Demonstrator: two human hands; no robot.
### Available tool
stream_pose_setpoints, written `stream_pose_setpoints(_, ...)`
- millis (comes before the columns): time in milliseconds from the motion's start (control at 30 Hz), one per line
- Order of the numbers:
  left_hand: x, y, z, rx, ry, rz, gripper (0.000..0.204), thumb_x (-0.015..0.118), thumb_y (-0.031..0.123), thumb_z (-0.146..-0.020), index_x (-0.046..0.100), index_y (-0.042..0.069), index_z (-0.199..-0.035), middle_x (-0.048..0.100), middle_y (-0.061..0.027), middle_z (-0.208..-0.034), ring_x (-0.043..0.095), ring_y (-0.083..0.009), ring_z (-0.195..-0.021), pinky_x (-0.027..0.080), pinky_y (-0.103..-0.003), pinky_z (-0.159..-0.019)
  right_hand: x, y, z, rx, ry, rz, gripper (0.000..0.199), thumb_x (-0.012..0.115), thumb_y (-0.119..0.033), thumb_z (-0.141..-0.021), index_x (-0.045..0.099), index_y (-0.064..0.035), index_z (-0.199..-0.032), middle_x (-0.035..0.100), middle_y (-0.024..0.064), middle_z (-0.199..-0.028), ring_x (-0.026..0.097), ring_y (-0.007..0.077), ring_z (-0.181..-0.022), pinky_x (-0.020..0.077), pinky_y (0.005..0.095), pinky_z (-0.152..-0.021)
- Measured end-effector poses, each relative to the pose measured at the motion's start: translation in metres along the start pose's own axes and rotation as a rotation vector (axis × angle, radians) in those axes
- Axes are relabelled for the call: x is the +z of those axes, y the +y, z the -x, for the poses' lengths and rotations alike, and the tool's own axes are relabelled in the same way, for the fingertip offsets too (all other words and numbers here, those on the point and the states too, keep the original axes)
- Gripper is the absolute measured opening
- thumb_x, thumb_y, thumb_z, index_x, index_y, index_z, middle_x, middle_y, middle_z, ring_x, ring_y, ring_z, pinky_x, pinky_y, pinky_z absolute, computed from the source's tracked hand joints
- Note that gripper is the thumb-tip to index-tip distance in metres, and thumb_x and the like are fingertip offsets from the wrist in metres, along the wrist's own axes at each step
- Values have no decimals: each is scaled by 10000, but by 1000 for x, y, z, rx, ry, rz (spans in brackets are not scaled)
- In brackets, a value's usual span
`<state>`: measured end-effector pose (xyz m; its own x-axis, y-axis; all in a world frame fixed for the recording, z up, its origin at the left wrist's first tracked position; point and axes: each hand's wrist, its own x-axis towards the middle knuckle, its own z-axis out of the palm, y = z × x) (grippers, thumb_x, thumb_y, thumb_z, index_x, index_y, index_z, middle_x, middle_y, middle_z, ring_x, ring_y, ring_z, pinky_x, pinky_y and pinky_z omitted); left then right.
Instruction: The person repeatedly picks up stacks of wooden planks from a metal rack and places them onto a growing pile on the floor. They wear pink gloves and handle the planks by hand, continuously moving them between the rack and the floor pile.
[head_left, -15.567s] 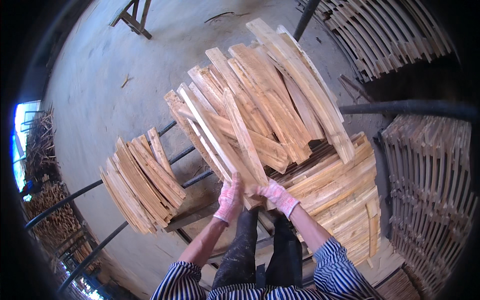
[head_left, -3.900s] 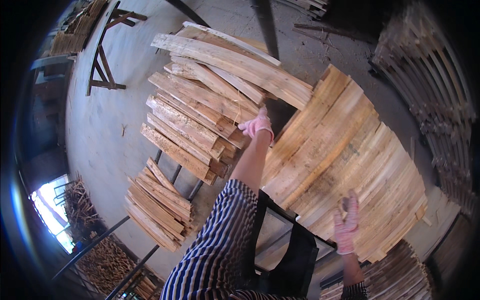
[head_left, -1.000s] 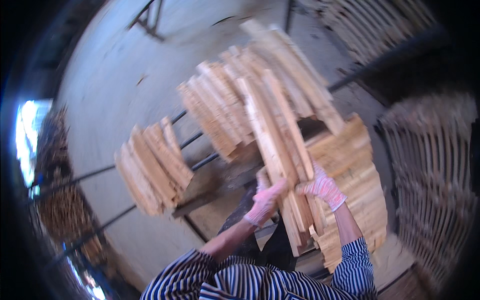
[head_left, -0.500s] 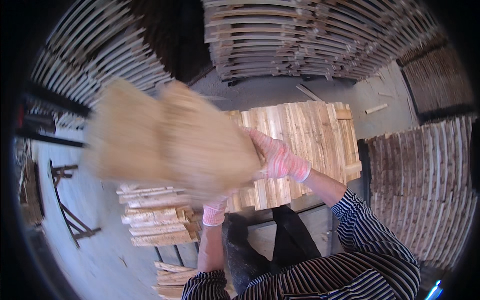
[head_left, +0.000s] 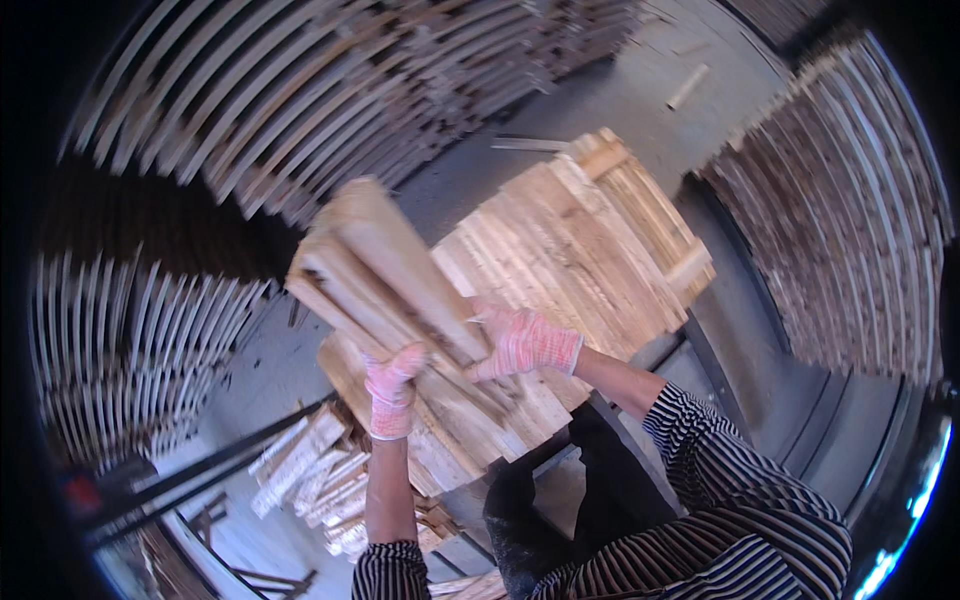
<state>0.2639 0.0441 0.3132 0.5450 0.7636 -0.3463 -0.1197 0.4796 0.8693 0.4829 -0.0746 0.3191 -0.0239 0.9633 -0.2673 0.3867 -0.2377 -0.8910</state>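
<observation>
Between my two hands, in pinkish-white work gloves, is a small bundle of light wooden boards (head_left: 390, 262), tilted with its far end to the left. My left hand (head_left: 392, 388) grips the bundle's near left side, thumb on top. On the right side, my right hand (head_left: 527, 342) is closed around the near end; its fingertips are partly hidden. Beneath and beyond the bundle lies a broad layer of boards (head_left: 555, 240) set side by side. A narrow crosswise board (head_left: 690, 268) shows at its right end.
Tall stacks of spaced boards (head_left: 440, 90) stand at the back and left. Another dense stack (head_left: 850, 220) rises at the right. A loose pile of short boards (head_left: 320, 478) and a dark metal bar (head_left: 200, 475) are at the lower left. Scraps lie on the grey floor (head_left: 640, 100).
The bundle has swung from flat and broad-side up to a narrower, edge-on tilt, lower over the board layer. Both hands keep hold. The whole view has turned.
</observation>
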Motion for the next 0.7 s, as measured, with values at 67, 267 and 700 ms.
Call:
stream_pose_setpoints(67, 16, -39, -24, -68, 3, 184, 619, 769, 271, -836, 547, 8, -1351, 679, -114, -1203, 651, -265, -1107, 516, -436, -1030, -26, -4, 28, 77, 115, -176, 1104, 817, -541, -776, 260, -46, -1591, 421, 244, -1548, 385, 329, -1471, 320, 408, -1211)
stream_pose_setpoints(267, 82, -168, -91, -378, 90, 357, 696, 709, 463, -900, 517, 49, -1425, 605, -126, -1352, 596, -315, -1213, 471, -493, -1090, -73, 120, 58, 259, 386, -104, 999, 812, -490, -758, 365, -105, -1563, 484, 223, -1514, 482, 369, -1394, 403, 403, -1157)
stream_pose_setpoints(700, 143, -234, -157, -559, 44, 91, 681, 723, 456, -890, 543, 78, -1427, 593, -106, -1397, 557, -290, -1288, 450, -466, -1119, -221, 297, 80, 651, 518, 285, 795, 776, -267, -781, 449, -267, -1506, 584, 148, -1364, 584, 344, -1264, 525, 426, -998)
